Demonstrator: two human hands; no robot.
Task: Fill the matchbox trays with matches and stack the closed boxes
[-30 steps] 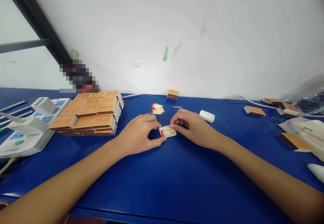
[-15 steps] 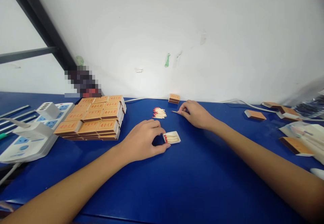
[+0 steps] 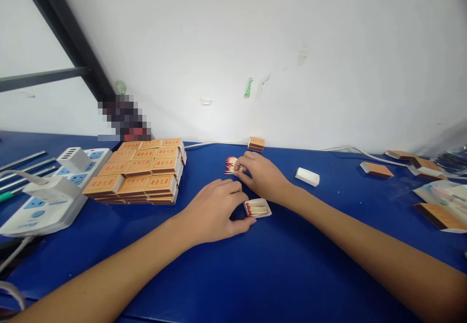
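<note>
My left hand [image 3: 219, 211] rests on the table, thumb and fingers closed around the left end of a small white matchbox tray [image 3: 269, 208]. Red-headed matches [image 3: 258, 209] lie in that tray, heads towards my left hand. Just beyond, my right hand [image 3: 264, 177] has its thumb and forefinger pinched at a small pile of loose matches [image 3: 229, 163]. A match [image 3: 229, 173] extends left from those fingertips; its other end is hidden by them. The right part of the pile is covered by my fingers.
Stacked orange matchboxes [image 3: 138, 167] stand at left, beside a white power strip [image 3: 54, 196] with plugs. One matchbox [image 3: 256, 143] sits by the wall. A white tray-like piece [image 3: 307, 176] lies right of my right hand. More matchboxes [image 3: 377, 170] and a cable [image 3: 383, 159] are further right.
My right hand has moved left and nearer with its match, from beside the pile onto it. The white piece it covered now shows. My left hand still holds the tray; the view has shifted slightly.
</note>
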